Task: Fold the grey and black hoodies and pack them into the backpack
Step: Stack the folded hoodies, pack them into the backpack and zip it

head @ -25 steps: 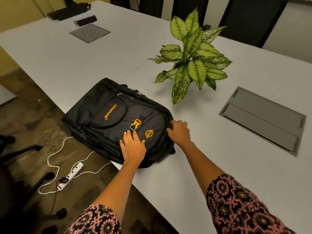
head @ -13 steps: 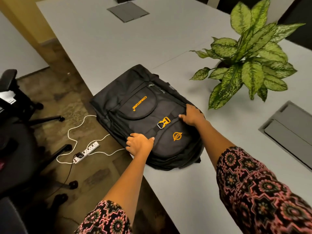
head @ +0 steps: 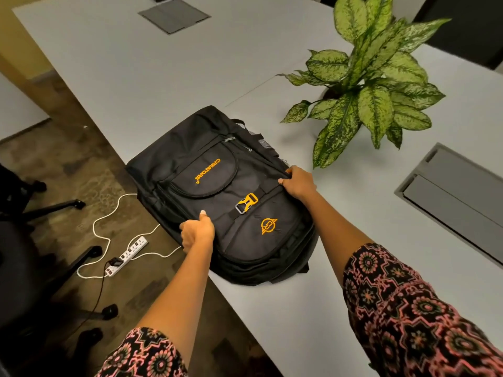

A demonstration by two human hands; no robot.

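Left hand (head: 197,232): fingers curled, gripping backpack's left edge, thumb on top.
Right hand (head: 298,183): grasping backpack's right edge.
Backpack (head: 217,191): flat, zipped, at table (head: 136,77) near-left edge.
Plant (head: 364,77): far right of backpack.

Only two patterned sleeves can be seen, really. The left sleeve (head: 144,355) and right sleeve (head: 402,317) are done in black fabric, printed all over with pink and cream floral medallions and starry geometric shapes. They're ended around the elbow, so the forearms are left bare down to the left hand (head: 197,232) and right hand (head: 298,183).
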